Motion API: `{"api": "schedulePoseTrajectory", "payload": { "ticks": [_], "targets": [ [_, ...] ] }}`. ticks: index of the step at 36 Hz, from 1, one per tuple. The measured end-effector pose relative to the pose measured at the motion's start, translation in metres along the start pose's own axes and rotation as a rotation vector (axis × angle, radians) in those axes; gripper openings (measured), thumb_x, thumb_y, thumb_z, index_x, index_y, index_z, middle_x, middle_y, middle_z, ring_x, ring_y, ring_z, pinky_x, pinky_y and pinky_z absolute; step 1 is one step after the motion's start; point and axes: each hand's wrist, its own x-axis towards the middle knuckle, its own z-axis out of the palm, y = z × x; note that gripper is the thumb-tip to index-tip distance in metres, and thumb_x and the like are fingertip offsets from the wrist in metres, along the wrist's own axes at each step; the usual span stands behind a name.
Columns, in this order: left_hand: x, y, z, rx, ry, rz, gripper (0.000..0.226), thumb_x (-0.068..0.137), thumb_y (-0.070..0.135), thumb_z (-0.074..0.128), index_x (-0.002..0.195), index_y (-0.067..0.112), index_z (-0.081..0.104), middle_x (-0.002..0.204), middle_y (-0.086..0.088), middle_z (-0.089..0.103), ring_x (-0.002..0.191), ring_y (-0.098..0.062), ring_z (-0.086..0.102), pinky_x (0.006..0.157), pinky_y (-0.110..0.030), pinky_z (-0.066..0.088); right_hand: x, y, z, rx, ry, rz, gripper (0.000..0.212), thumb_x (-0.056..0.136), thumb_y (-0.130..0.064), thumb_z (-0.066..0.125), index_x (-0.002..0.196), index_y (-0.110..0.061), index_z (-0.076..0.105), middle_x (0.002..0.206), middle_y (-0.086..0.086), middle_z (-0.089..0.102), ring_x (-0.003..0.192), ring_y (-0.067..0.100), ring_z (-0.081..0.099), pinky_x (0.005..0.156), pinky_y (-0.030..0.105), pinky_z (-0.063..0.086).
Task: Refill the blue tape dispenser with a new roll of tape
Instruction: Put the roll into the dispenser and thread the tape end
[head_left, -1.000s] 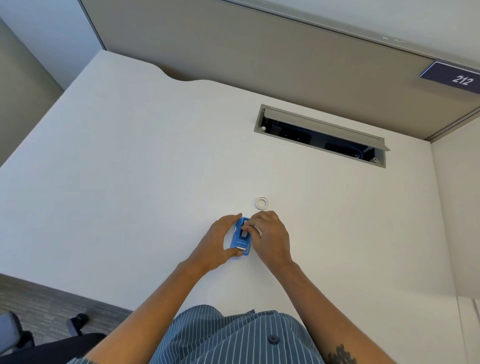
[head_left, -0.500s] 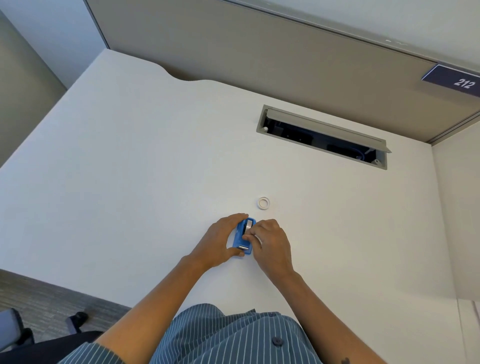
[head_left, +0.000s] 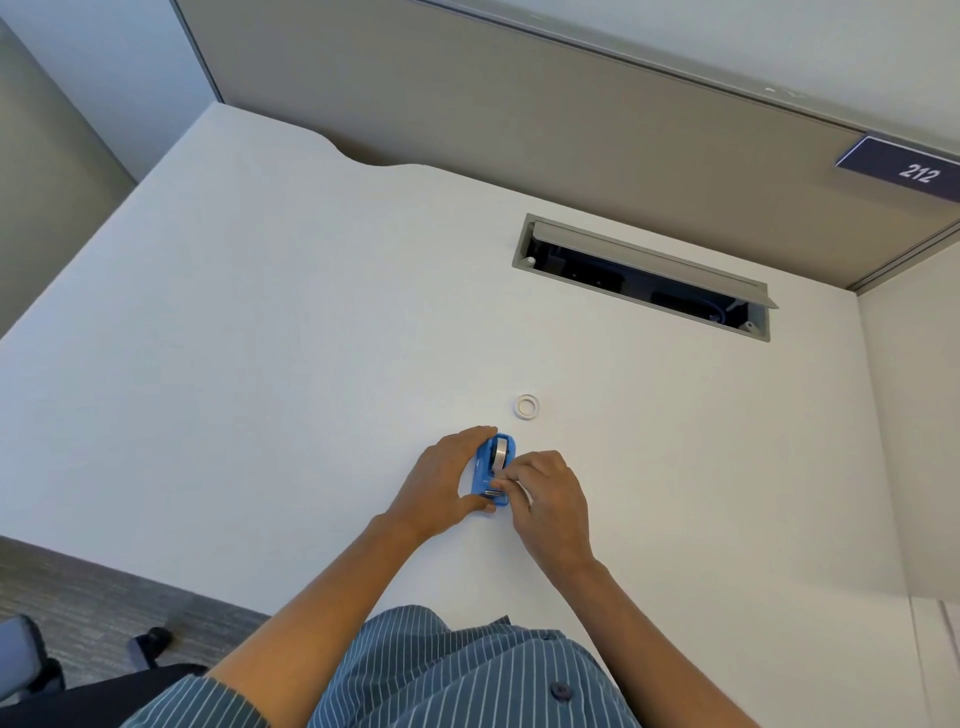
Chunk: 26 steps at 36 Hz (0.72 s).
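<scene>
We steady the blue tape dispenser (head_left: 492, 475) on the table (head_left: 260, 364) with left hand (head_left: 441, 480) fingers wrapped around it, while right hand (head_left: 548, 493) fingers pinch the tape end at its cutter.

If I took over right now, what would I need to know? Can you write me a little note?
Left hand: wrapped around the blue dispenser, holding it on the desk.
Right hand: fingertips pinched at the cutter end, seemingly on the tape's end, though that is too small to confirm.
Done: a tape roll sits in the dispenser.
Nearby: a white ring, probably the old core, lies on the desk beyond.
Left: draw the tape to the cutter, then let go.
</scene>
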Motion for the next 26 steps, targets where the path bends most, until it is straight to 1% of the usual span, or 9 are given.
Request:
{"api": "schedulePoseTrajectory", "payload": {
  "ticks": [3,8,13,22,25,26],
  "targets": [
    [0.0,0.0,0.0,0.008,0.006,-0.001,0.1,0.077,0.052,0.09,0.161,0.031,0.039,0.161,0.009,0.049,0.144,-0.012,0.048,0.12,-0.028,0.032,-0.003,0.0,-0.001,-0.002,-0.005,0.005,0.008,0.09,-0.006,0.086,0.092,-0.013,0.084,0.093,-0.001,0.079,0.092,0.021,0.068,0.074,0.036,0.06],
    [0.0,0.0,0.0,0.029,0.009,0.002,0.101,0.076,0.051,0.091,0.16,0.03,0.04,0.161,0.008,0.05,0.144,-0.014,0.049,0.117,-0.025,0.029,-0.008,-0.001,-0.002,-0.003,0.006,0.009,0.007,0.09,-0.007,0.087,0.094,-0.011,0.084,0.093,0.001,0.08,0.091,0.022,0.07,0.074,0.038,0.062],
    [0.001,0.001,-0.001,0.059,0.005,-0.001,0.101,0.077,0.052,0.091,0.161,0.029,0.039,0.162,0.007,0.049,0.146,-0.015,0.048,0.119,-0.025,0.028,-0.014,-0.002,-0.002,0.004,0.028,0.01,0.008,0.088,-0.007,0.088,0.092,-0.011,0.084,0.093,0.001,0.079,0.09,0.023,0.07,0.073,0.039,0.062],
    [0.001,0.002,-0.003,0.098,0.0,0.009,0.1,0.08,0.054,0.088,0.162,0.029,0.038,0.164,0.008,0.048,0.147,-0.015,0.048,0.119,-0.025,0.027,-0.027,-0.001,0.001,0.001,0.037,0.015,0.008,0.09,-0.012,0.087,0.096,-0.016,0.085,0.097,-0.003,0.078,0.094,0.016,0.068,0.078,0.033,0.06],
    [0.001,0.002,-0.004,0.107,0.003,0.012,0.099,0.08,0.052,0.088,0.162,0.029,0.038,0.164,0.008,0.048,0.147,-0.014,0.047,0.118,-0.023,0.026,-0.031,-0.001,0.002,0.009,0.049,0.012,0.003,0.094,-0.016,0.083,0.096,-0.016,0.084,0.097,-0.004,0.077,0.095,0.014,0.066,0.079,0.029,0.058],
    [0.001,0.002,-0.004,0.107,0.003,0.015,0.099,0.08,0.052,0.089,0.162,0.029,0.038,0.164,0.008,0.048,0.147,-0.014,0.048,0.118,-0.022,0.026,-0.032,-0.002,0.001,0.014,0.056,0.015,0.005,0.094,-0.018,0.08,0.096,-0.017,0.084,0.097,-0.005,0.077,0.095,0.013,0.066,0.08,0.027,0.057]
  ]
}}
